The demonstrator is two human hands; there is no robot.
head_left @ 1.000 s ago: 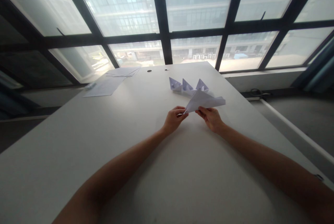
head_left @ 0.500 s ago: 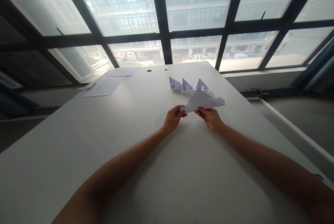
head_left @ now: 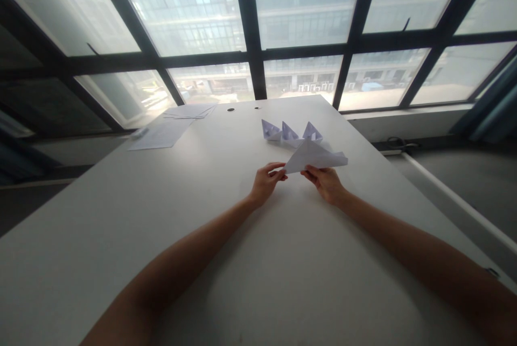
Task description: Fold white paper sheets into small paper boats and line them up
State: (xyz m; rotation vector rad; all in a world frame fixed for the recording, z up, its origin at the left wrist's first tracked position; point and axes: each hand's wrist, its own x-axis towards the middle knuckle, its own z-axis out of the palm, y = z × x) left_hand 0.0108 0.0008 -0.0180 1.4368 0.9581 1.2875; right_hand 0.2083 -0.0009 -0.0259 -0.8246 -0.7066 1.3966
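Observation:
A folded white sheet of paper (head_left: 313, 156), peaked in the middle with a flap sticking out to the right, is held up over the table. My right hand (head_left: 325, 182) pinches its lower edge, thumb in front. At its left corner my left hand (head_left: 267, 182) has thumb and fingers closed on the tip. Just behind the sheet stand three folded paper boats, one on the left (head_left: 271, 132), one in the middle (head_left: 289, 134) and one on the right (head_left: 312, 132). The held paper partly covers the right and middle boats.
The white table (head_left: 202, 190) reaches up to the window frames (head_left: 254, 55). Loose paper sheets (head_left: 161, 133) lie at the far left of it. Two dark round holes, one of them a cable hole (head_left: 230, 110), are near the back edge. A white pipe (head_left: 456, 195) runs beyond the right edge.
At the sheet's left corner, my left fingers have shifted slightly left; a small flap seen there half a second ago now lies folded in. My right hand stays almost in place.

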